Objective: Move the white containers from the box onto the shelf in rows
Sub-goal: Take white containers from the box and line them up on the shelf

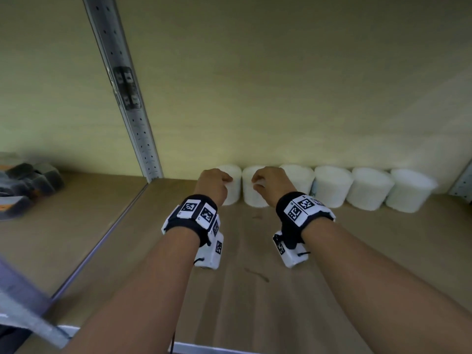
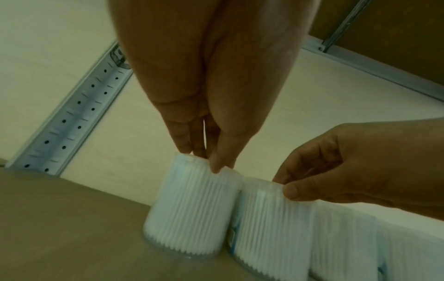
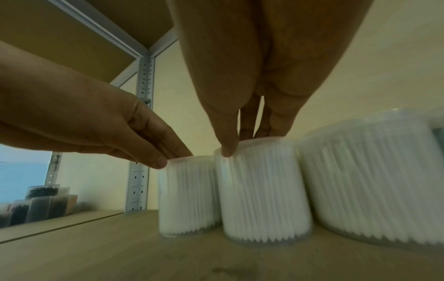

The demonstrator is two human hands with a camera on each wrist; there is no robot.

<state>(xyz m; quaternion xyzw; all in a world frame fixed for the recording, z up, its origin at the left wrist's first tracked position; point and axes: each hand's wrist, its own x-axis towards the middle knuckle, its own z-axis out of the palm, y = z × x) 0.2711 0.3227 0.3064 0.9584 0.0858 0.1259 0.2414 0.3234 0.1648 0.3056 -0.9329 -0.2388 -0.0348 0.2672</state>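
Several white containers of cotton swabs stand in a row along the back wall of the wooden shelf point(image 1: 255, 277). My left hand point(image 1: 223, 181) pinches the top rim of the leftmost container point(image 1: 233, 194), thumb in front and fingers behind. My right hand point(image 1: 258, 182) pinches the top of the second container point(image 1: 251, 199) in the same way. Both containers stand upright on the board, side by side. The left wrist view shows the left hand point(image 2: 204, 157) on the leftmost container point(image 2: 190, 209). In the right wrist view the right hand point(image 3: 240, 144) grips the second container point(image 3: 261, 199). No box is in view.
Other containers point(image 1: 367, 187) carry the row on to the right. A perforated metal upright point(image 1: 135, 118) stands just left of the row. Dark small boxes point(image 1: 25, 185) sit on the neighbouring shelf at the left. Bare board lies in front of the row.
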